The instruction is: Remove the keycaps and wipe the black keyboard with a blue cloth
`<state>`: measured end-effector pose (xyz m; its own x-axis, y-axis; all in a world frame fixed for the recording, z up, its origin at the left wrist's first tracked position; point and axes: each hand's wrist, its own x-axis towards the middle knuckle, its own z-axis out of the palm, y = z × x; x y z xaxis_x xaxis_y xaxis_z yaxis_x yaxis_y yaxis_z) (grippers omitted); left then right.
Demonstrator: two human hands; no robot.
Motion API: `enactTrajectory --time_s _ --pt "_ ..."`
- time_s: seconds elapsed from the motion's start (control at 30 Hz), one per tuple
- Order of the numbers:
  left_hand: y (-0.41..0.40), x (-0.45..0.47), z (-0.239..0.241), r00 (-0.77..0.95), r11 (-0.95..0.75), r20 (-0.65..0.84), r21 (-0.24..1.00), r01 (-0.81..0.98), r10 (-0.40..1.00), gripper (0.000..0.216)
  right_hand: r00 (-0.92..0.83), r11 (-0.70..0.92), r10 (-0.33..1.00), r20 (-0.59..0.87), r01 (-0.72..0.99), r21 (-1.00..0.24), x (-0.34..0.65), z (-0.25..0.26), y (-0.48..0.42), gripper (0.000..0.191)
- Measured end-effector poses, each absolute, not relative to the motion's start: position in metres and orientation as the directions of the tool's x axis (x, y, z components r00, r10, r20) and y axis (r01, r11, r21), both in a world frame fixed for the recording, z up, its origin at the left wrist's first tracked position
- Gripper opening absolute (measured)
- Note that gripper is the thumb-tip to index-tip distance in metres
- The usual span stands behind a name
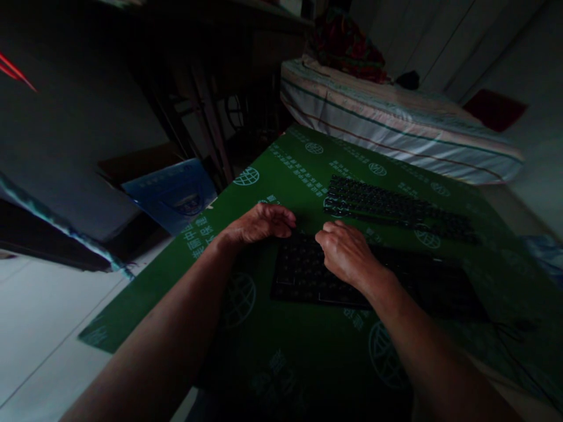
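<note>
Two black keyboards lie on a green printed cloth (272,176). The near keyboard (303,272) sits under my hands; the far keyboard (396,205) lies behind it. My left hand (261,223) rests at the near keyboard's far left corner, fingers curled downward onto its edge. My right hand (345,252) hovers over the near keyboard's keys, fingers bent and pressed together as if pinching a key; what they hold is hidden in the dim light.
A striped mattress (396,129) with a dark red bundle (347,47) lies beyond the cloth. A blue folder (176,193) and dark boards (65,146) stand at the left. A thin cable (510,334) trails at the right. White tiled floor (39,328) shows at the left.
</note>
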<state>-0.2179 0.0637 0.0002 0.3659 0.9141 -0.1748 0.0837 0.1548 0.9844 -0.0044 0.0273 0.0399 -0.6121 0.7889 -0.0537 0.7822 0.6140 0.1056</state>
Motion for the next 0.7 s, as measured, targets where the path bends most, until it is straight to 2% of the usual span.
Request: enactTrajectory --time_s 0.1,0.27,0.37,0.53,0.7 --pt "0.064 -0.218 0.000 0.370 0.169 -0.189 0.982 0.087 0.910 0.035 -0.574 0.575 0.818 -0.037 0.813 0.088 0.005 0.041 0.030 0.025" --pt "0.064 -0.218 0.000 0.375 0.162 -0.188 0.982 0.099 0.908 0.035 -0.483 0.486 0.872 0.079 0.873 -0.036 0.025 0.038 0.035 0.024" --pt "0.064 -0.218 0.001 0.373 0.169 -0.193 0.981 0.095 0.908 0.033 -0.465 0.472 0.880 0.101 0.879 -0.066 0.028 0.033 0.033 0.022" --pt "0.062 -0.219 0.004 0.375 0.166 -0.202 0.978 0.127 0.905 0.031 -0.534 0.535 0.844 0.049 0.844 -0.025 0.019 0.032 0.026 0.025" --pt "0.062 -0.219 0.005 0.358 0.181 -0.217 0.975 0.132 0.908 0.032 -0.517 0.517 0.856 -0.014 0.855 0.038 0.016 0.037 0.024 0.028"
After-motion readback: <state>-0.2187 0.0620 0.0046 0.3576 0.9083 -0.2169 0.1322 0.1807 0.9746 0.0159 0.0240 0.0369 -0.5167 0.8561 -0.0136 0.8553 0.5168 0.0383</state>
